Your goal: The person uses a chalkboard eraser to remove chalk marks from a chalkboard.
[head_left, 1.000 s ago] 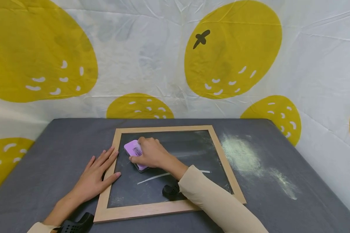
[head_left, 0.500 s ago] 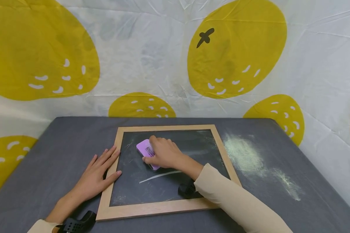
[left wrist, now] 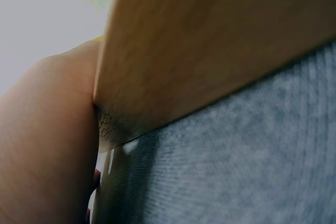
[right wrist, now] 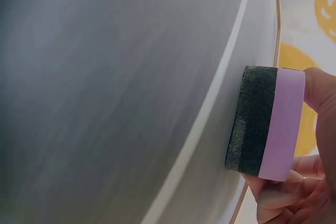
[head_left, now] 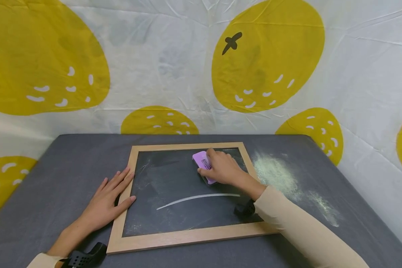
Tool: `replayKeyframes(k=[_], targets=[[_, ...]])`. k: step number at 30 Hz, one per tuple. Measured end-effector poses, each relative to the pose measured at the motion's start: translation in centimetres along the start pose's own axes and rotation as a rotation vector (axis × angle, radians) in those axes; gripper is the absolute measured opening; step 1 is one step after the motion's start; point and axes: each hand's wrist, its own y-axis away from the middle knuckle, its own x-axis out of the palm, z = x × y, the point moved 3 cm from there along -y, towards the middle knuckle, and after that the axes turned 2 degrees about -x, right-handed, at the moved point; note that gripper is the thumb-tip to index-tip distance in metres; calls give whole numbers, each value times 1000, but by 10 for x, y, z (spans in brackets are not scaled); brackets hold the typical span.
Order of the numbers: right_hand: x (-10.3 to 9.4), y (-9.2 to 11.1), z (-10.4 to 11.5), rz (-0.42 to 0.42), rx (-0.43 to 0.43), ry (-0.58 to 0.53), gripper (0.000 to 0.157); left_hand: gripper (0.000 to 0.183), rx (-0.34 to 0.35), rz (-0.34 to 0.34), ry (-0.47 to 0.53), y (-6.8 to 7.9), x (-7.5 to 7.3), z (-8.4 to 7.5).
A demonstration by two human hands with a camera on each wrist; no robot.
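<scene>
A chalkboard [head_left: 171, 175] with a pale wooden frame lies on the table. My right hand [head_left: 222, 167] grips a purple chalkboard eraser [head_left: 200, 159] over its upper right part. The right wrist view shows the eraser [right wrist: 286, 124] with its dark felt facing the board; whether the felt touches there is hard to tell. One curved white chalk line [head_left: 197, 196] crosses the board below the eraser. My left hand [head_left: 105, 203] rests with spread, straight fingers on the left side of the frame. Up close in the left wrist view are the wooden frame [left wrist: 199, 40] and part of that hand [left wrist: 47, 140].
Pale chalk dust [head_left: 278, 176] is spread on the grey tablecloth [head_left: 83, 160] right of the board. Faint smears mark the board's left side and lower corner. Behind the table hangs a white curtain [head_left: 160, 56] with yellow fruit shapes.
My right hand has moved the eraser from the board's left side to its upper right, uncovering the whole chalk line. My left hand stays on the frame.
</scene>
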Motion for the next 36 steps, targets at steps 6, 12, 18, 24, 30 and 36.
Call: replayKeyframes(k=[6,12,18,24,30,36], targets=[[-11,15,-36,-28,48,3,61,72,7,-3,6,1,-2,-1],[-17,36,-65,-71,72,16,61,72,28,-21,-7,3,-1,-2],[-17,52,-71,-107,100,-39,61,72,29,-33,-7,7,3,-4],[-14,53,-58,-174,128,-68,56,73,29,-50,-10,10,4,-4],[-8,36,-29,-195,111,-8,44,73,31,-54,-21,9,2,-4],[3,14,5,-138,104,-4,44,73,37,-46,-20,9,5,-6]])
